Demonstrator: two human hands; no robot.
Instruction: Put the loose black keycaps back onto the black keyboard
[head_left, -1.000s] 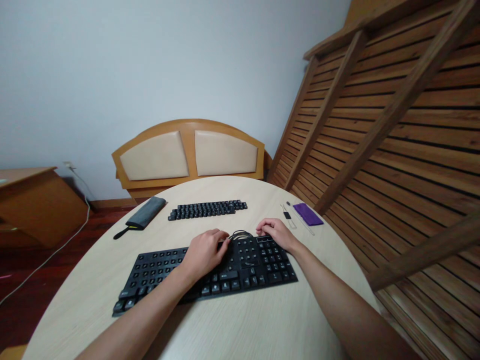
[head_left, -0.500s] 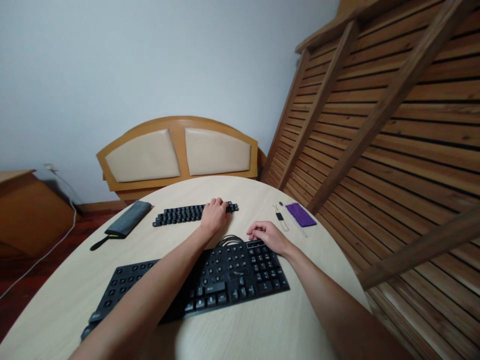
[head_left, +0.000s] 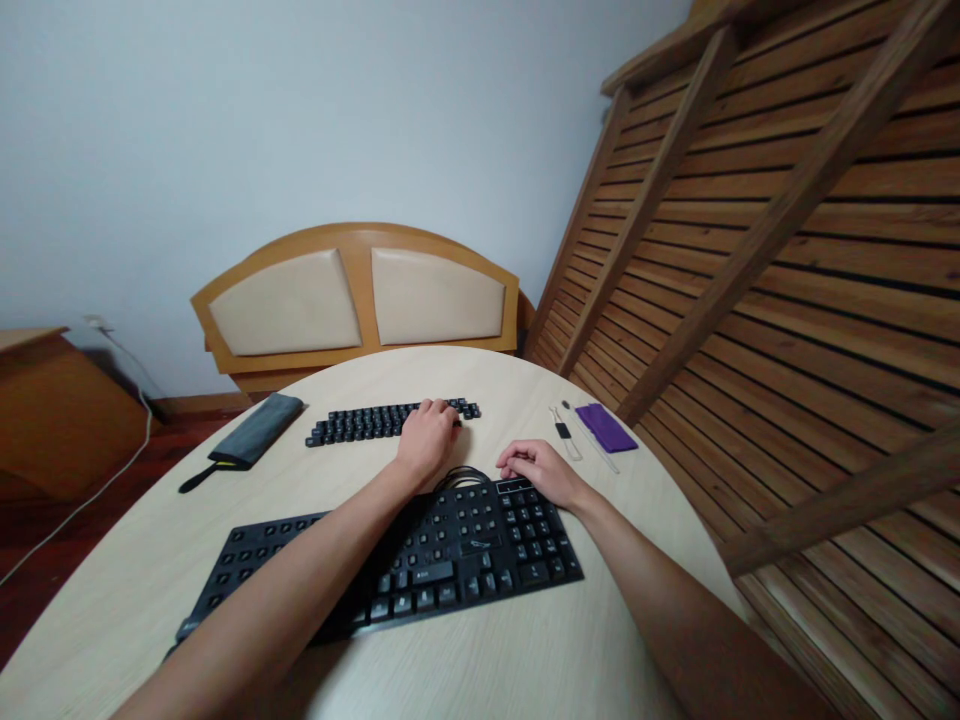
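A black keyboard (head_left: 536, 574) lies across the near part of the table, with many of its keycaps off and bare switch posts showing. Beyond it, loose black keycaps (head_left: 360, 425) are set out in rows. My left hand (head_left: 427, 440) reaches over the keyboard to the right end of these rows. Its fingers are closed, and a dark keycap (head_left: 457, 423) shows at the fingertips, partly hidden by the hand. My right hand (head_left: 541, 470) rests by the keyboard's top right corner, fingers loosely bent and holding nothing visible. A coiled black cable (head_left: 463, 474) sits between the hands.
On the round table (head_left: 637, 620), a grey pouch (head_left: 259, 430) with a strap lies at left. To the right are a wire keycap puller (head_left: 564, 432), a thin brush-like stick (head_left: 592, 438) and a purple cloth (head_left: 606, 427). A slatted wooden frame (head_left: 750, 300) leans along the right side.
My left hand has drawn back very slightly from the far keycap row, and a dark keycap now shows by its fingertips. My right hand stays in place. The view has shifted a little.
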